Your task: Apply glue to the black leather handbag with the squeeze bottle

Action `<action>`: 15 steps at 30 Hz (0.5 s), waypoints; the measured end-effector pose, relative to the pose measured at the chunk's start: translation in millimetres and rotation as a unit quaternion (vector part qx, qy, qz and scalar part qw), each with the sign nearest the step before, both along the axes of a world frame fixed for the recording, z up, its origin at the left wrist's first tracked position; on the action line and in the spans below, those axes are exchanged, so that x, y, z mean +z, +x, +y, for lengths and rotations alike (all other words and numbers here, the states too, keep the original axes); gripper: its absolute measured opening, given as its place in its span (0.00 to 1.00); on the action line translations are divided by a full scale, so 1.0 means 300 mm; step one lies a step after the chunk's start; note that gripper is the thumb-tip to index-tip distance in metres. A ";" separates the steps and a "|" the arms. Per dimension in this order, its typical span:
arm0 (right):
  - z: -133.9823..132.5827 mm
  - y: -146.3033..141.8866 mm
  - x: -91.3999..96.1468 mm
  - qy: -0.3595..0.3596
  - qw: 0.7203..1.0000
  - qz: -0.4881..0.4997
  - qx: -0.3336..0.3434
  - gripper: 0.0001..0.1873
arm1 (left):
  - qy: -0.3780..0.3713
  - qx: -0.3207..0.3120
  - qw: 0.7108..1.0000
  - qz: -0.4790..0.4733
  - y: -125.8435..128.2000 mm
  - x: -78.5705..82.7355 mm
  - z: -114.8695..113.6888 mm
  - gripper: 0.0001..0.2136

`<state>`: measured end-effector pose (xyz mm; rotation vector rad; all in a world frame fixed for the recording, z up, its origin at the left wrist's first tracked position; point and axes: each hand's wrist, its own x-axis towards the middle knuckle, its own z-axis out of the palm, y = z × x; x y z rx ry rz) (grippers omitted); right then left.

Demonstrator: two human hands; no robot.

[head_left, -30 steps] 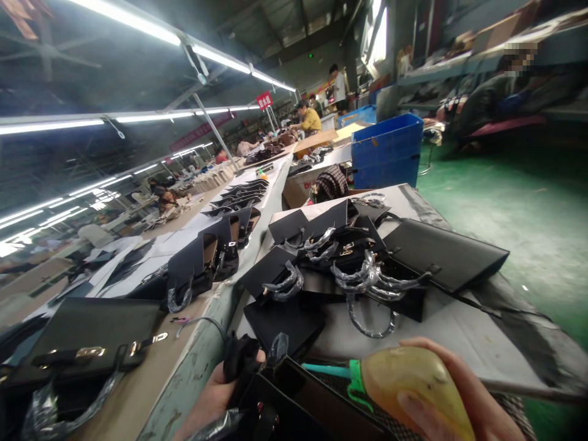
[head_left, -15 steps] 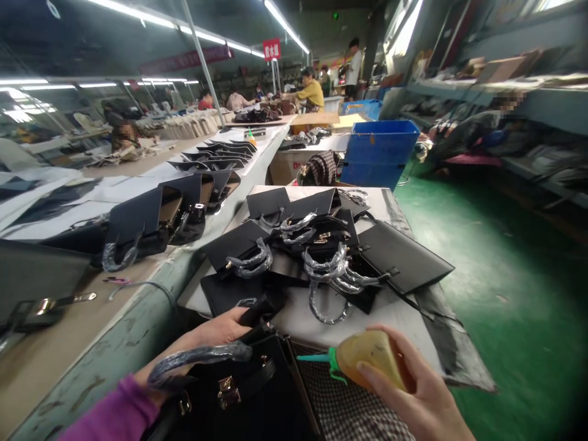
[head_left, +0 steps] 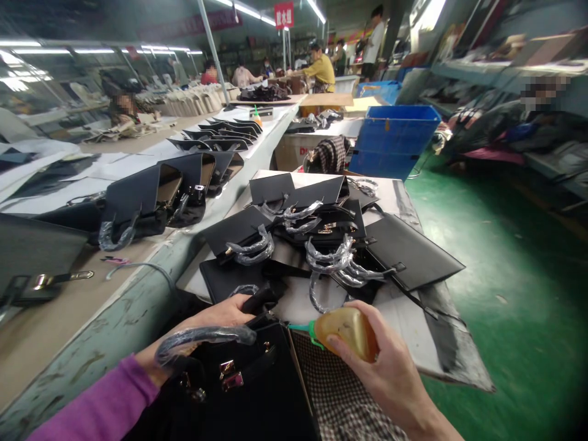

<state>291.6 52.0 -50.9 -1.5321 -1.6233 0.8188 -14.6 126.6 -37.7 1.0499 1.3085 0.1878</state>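
Nearest the camera, the left hand [head_left: 215, 321] grips the top of a black handbag [head_left: 248, 392] (its handle [head_left: 202, 338] plastic-wrapped), while the right hand [head_left: 386, 367] closes around an amber squeeze bottle [head_left: 346, 331], green nozzle pointing left at the bag's upper edge. Beyond them, more handbags [head_left: 321, 245] crowd the table [head_left: 395, 196].

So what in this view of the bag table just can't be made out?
- Nozzle tip of the glue bottle in the right hand: hidden behind the black handbag.
- Left hand: fingertips hidden by the bag's flap.
- Bag's lower part: cut off by the bottom edge.
- Red sign: lettering too small.
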 end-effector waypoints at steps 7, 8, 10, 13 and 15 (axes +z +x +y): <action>-0.010 0.003 0.050 -0.001 1.000 -0.023 0.019 0.21 | 0.007 -0.016 1.000 -0.003 -0.017 -0.038 0.008 0.20; -0.014 0.004 0.052 -0.010 0.999 -0.025 0.023 0.21 | 0.005 -0.018 1.000 -0.006 -0.019 -0.047 0.007 0.19; -0.023 0.007 0.049 -0.026 0.999 -0.028 0.029 0.21 | 0.002 -0.020 1.000 -0.008 -0.019 -0.059 0.006 0.18; -0.037 0.013 0.037 -0.041 0.998 -0.036 0.035 0.23 | 0.002 -0.018 1.000 -0.008 -0.014 -0.054 0.003 0.18; -0.046 0.018 0.029 -0.052 0.997 -0.043 0.043 0.23 | 0.003 -0.016 1.000 -0.007 -0.006 -0.034 0.001 0.18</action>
